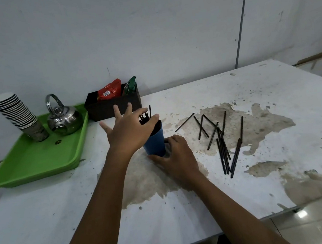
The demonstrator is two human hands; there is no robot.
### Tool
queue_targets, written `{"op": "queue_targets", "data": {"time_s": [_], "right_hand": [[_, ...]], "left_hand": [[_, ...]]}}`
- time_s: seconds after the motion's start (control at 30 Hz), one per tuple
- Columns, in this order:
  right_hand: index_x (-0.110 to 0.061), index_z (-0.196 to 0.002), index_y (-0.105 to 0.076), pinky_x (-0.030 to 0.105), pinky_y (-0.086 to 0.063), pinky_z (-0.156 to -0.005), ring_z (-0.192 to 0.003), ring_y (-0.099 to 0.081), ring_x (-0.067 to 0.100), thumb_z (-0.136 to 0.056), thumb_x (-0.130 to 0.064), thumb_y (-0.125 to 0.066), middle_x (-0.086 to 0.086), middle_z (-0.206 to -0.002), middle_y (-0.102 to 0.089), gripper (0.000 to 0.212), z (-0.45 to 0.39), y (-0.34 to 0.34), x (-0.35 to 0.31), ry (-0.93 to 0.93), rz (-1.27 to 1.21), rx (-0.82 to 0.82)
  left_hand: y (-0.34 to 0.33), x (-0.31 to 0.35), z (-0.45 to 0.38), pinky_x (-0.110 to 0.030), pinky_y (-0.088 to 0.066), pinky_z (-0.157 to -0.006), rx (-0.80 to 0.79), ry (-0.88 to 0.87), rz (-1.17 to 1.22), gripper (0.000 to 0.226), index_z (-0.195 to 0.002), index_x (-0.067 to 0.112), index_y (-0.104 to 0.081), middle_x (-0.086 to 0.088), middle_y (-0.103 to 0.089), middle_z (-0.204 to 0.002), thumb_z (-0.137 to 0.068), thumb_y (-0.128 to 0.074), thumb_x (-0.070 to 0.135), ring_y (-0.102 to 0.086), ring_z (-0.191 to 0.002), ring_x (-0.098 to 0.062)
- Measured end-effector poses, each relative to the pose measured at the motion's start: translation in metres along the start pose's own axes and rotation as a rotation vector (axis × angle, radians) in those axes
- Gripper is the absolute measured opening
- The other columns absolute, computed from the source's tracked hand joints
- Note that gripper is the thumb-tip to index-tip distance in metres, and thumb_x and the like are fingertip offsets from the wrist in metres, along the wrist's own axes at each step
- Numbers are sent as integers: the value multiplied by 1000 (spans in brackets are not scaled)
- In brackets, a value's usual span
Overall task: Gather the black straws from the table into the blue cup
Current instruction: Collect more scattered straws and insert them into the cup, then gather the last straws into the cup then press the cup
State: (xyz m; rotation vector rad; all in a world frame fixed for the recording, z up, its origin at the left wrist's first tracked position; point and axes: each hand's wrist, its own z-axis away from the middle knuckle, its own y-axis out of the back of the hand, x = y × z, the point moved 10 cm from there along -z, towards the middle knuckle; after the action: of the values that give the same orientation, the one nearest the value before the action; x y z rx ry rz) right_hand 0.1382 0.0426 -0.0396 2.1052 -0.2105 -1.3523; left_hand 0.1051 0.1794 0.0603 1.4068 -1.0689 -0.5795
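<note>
Upright blue cup (154, 142) — black straws (144, 117) inside, loose straws (223, 151) beside it

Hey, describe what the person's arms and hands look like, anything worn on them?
Both arms are bare up to the frame's lower edge: no sleeves show. The left hand and right hand wear no gloves, and no watch, bracelet or ring is visible. No markings can be made out.
</note>
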Motion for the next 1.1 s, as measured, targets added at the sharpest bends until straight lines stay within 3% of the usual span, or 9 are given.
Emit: {"op": "queue_targets", "data": {"time_s": [0.13,0.27,0.4,0.5,0.6,0.73,0.9,1.03,1.1], "right_hand": [[-23,-117,-60,11,-38,-65,-97,-44,0,-72,-64,-70,-10,-111,-54,62,0,0,-1,5,6,-3],[-22,-118,-61,12,-40,-67,-98,-45,0,-72,-64,-70,-10,-112,-55,63,0,0,0,4,5,-3],[-22,-121,-59,17,-46,-75,-100,-46,1,-72,-64,-70,-10,-115,-54,65,0,0,1,-6,8,-5],[-22,-121,-59,17,-44,-73,-100,-45,1,-73,-63,-70,-9,-115,-55,64,0,0,-1,2,16,-12],[-21,-121,-59,18,-46,-74,-101,-47,3,-73,-63,-70,-8,-116,-56,65,0,-1,-1,1,18,-17],[-20,-122,-58,20,-50,-78,-101,-48,4,-73,-62,-71,-8,-117,-56,66,0,-1,-1,-2,15,-18],[-21,-118,-59,16,-41,-68,-97,-46,2,-74,-63,-69,-9,-113,-56,61,1,-2,-1,3,22,-33],[-23,-110,-59,16,-39,-64,-93,-46,4,-74,-64,-67,-10,-104,-55,55,1,-6,-2,8,44,-48],[-25,-106,-57,20,-45,-68,-92,-46,7,-74,-66,-66,-10,-101,-54,53,0,-7,-3,12,28,-57]], "left_hand": [[7,-5,7,-67,11,-112,35,37,228,81,-149,42,-30,8,-21,-162,-81,-29,85,4,-152,-21],[22,1,10,-57,-4,-120,122,-34,676,64,-149,41,-31,14,-27,-159,-91,-27,67,-1,-151,-15],[19,19,6,-57,0,-118,101,-202,339,49,-150,37,-30,17,-21,-160,-103,-23,47,-2,-151,-15],[9,24,4,-57,-5,-118,56,-211,178,46,-150,36,-30,12,-26,-160,-105,-21,40,-10,-151,-18],[4,22,7,-56,-20,-118,32,-184,148,44,-148,33,-38,2,-35,-157,-106,-24,36,-22,-149,-22],[7,19,11,-48,-37,-112,117,-241,181,42,-142,31,-46,7,-47,-149,-105,-28,41,-32,-145,-18],[-9,21,15,-32,-39,-106,94,-294,203,43,-142,26,-46,7,-50,-146,-105,-31,40,-46,-134,-15],[-6,23,21,-39,-41,-109,145,-345,205,51,-149,34,-33,10,-38,-155,-101,-28,50,-39,-140,-15],[-9,25,24,-46,-40,-110,111,-346,178,57,-151,35,-30,10,-35,-156,-98,-24,56,-37,-142,-17]]}}
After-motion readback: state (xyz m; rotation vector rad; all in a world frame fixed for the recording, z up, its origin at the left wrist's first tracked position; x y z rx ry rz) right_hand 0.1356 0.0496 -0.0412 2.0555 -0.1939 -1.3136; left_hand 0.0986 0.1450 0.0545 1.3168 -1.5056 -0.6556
